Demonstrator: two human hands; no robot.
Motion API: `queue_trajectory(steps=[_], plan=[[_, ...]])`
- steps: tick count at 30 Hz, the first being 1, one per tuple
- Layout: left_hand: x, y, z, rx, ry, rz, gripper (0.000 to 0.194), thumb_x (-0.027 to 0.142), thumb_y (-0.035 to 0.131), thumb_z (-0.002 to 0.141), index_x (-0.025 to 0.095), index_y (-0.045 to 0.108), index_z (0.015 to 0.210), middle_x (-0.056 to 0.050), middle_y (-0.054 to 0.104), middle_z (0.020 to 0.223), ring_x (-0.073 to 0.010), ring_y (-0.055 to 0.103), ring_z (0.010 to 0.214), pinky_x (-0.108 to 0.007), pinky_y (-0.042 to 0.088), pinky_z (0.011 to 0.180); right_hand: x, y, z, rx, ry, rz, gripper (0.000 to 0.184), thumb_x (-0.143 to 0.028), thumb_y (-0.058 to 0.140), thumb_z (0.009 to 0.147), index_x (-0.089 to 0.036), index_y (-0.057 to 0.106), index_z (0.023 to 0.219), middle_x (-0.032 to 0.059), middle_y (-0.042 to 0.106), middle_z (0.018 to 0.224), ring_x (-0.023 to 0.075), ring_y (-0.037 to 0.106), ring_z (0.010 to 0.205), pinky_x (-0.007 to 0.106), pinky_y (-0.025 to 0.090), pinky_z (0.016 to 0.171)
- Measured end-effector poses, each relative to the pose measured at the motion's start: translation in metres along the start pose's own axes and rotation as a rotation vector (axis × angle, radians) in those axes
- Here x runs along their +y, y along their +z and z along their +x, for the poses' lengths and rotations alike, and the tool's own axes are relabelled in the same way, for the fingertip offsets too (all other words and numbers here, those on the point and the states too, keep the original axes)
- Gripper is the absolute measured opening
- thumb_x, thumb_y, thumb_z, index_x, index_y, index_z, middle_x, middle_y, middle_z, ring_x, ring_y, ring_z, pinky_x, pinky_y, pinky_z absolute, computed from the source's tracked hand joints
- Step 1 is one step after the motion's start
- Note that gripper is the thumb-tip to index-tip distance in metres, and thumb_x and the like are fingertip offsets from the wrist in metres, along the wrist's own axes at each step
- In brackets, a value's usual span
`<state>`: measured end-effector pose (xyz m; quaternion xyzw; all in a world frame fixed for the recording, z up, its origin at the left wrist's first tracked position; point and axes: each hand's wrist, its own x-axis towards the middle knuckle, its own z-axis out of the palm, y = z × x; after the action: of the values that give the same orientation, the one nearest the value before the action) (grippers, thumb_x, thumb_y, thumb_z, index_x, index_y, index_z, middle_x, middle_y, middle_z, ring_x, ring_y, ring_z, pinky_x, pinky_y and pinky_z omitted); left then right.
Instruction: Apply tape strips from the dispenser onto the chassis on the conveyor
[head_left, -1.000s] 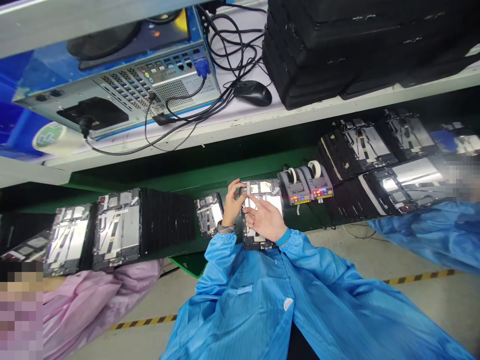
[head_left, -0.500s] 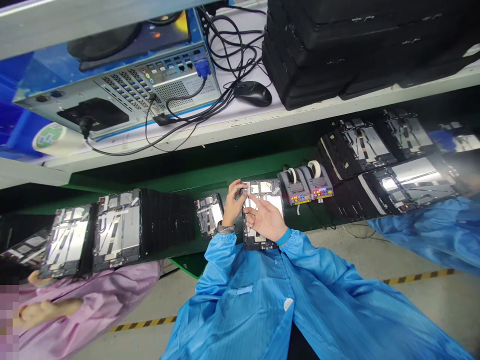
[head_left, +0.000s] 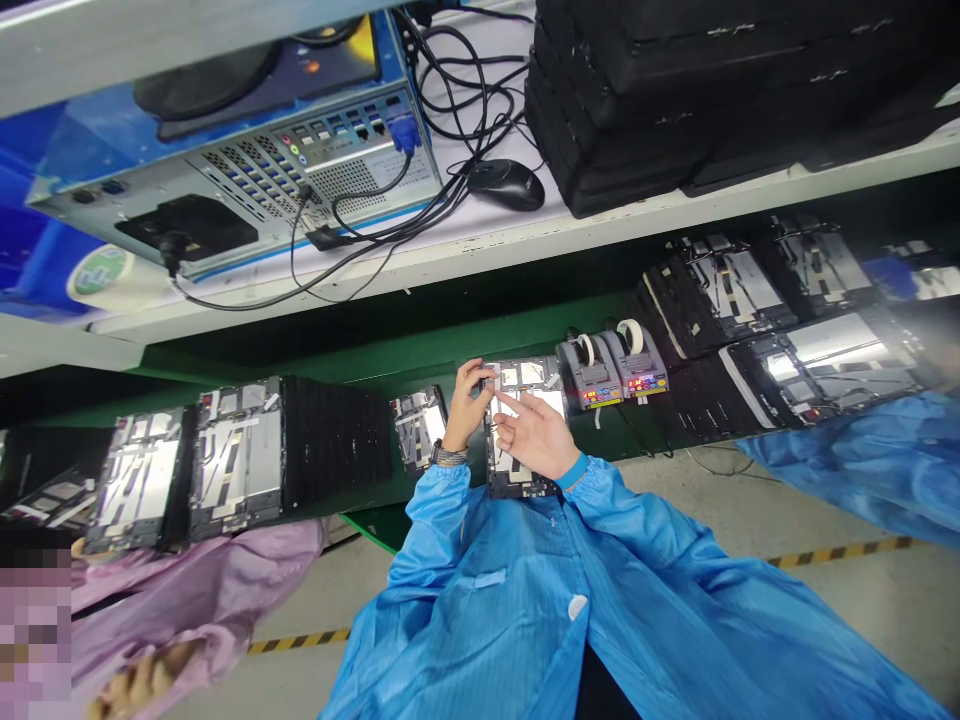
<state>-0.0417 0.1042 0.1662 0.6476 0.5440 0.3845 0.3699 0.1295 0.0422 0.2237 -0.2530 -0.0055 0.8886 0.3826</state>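
Observation:
My left hand [head_left: 469,405] pinches a small white strip [head_left: 489,378] at the upper left corner of a tablet's metal back frame [head_left: 521,425]. That frame lies on the green bench, and its lower part shows dark below my hands. My right hand [head_left: 534,435] hovers over the frame's bright middle, with its fingers spread and holding nothing. A dark band circles my left wrist, and a blue cuff closes at my right wrist. Another open tablet frame [head_left: 418,428] lies just left of my left hand.
Two tape dispensers [head_left: 611,368] stand right of my hands. Rows of tablet frames on black mats [head_left: 334,445] line the green bench [head_left: 420,355]. Above sit a computer case [head_left: 240,165], cables, a mouse [head_left: 506,185] and black stacks [head_left: 675,100]. A pink-sleeved co-worker's hand [head_left: 142,682] is lower left; a blue sleeve [head_left: 847,460] is right.
My right hand has spread its fingers and shifted slightly up from the frame. The co-worker's pink-sleeved hand has moved lower and to the right.

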Motion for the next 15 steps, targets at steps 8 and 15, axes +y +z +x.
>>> queue_trajectory(steps=[8, 15], plan=[[-0.005, -0.001, 0.001, -0.020, -0.003, -0.014, 0.018, 0.024, 0.061, 0.094, 0.026, 0.071, 0.108, -0.009, 0.053, 0.139, -0.0248, 0.049, 0.138, -0.043, 0.041, 0.115, -0.027, 0.005, -0.011, 0.237, -0.405, -1.714, 0.047, -0.031, 0.045, 0.100, -0.025, 0.056, 0.146, 0.0085, 0.070, 0.100, 0.0217, 0.064, 0.085, 0.033, 0.047, 0.081], [-0.007, -0.001, 0.002, -0.020, -0.039, -0.023, 0.016, 0.028, 0.060, 0.095, 0.025, 0.072, 0.105, -0.010, 0.055, 0.137, -0.0246, 0.051, 0.137, -0.040, 0.046, 0.109, -0.049, 0.019, 0.019, 0.140, -0.302, -2.484, 0.056, -0.016, 0.045, 0.097, -0.019, 0.048, 0.153, 0.0161, 0.072, 0.111, 0.0275, 0.069, 0.096, 0.035, 0.048, 0.083]])
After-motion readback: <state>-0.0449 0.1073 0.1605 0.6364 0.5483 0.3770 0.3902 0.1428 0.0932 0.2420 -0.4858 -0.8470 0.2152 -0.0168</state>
